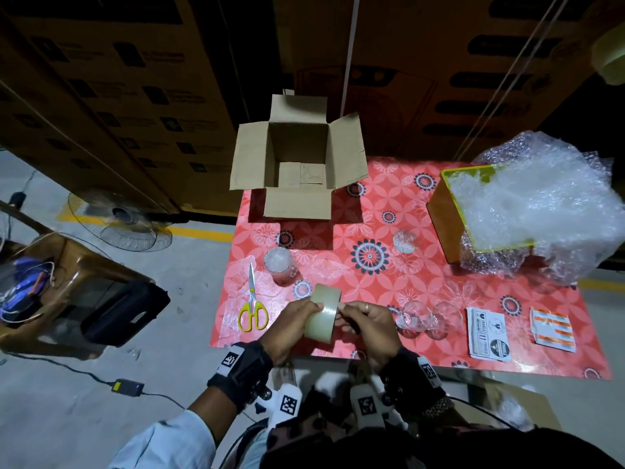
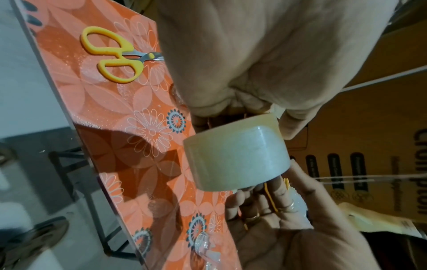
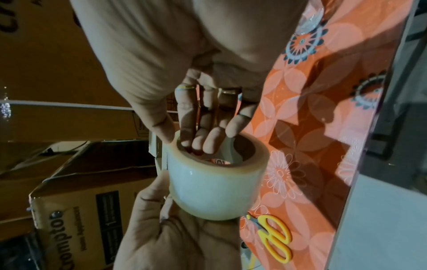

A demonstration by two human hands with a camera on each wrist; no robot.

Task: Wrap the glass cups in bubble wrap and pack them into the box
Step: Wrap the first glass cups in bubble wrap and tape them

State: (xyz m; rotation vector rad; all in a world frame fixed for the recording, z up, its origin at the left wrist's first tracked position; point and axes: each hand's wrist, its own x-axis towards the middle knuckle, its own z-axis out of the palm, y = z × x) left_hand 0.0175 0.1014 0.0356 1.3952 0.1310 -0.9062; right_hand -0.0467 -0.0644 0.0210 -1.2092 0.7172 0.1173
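Stacked brown cartons are looming behind the table, whose red flowered cover is carrying everything. At its far edge the open cardboard box is standing with all four flaps spread. Taking that box as the landmark: near its front, slightly left, one wrapped glass cup is lying on the cover, and another small wrapped bundle is sitting to the box's front right. Well to the box's right, loose bubble wrap is spilling over a yellow tray. Further forward of the box, near the table's front edge, two bare glass cups are waiting side by side, with label sheets beside them. Yellow-handled scissors are lying forward and left of the box.

Straight out from the box, above the front edge, both hands are meeting on a roll of clear tape. The left hand is cupping the roll in a closed grip. The right hand is pinching the roll's rim, thumb outside and fingers reaching into the core.
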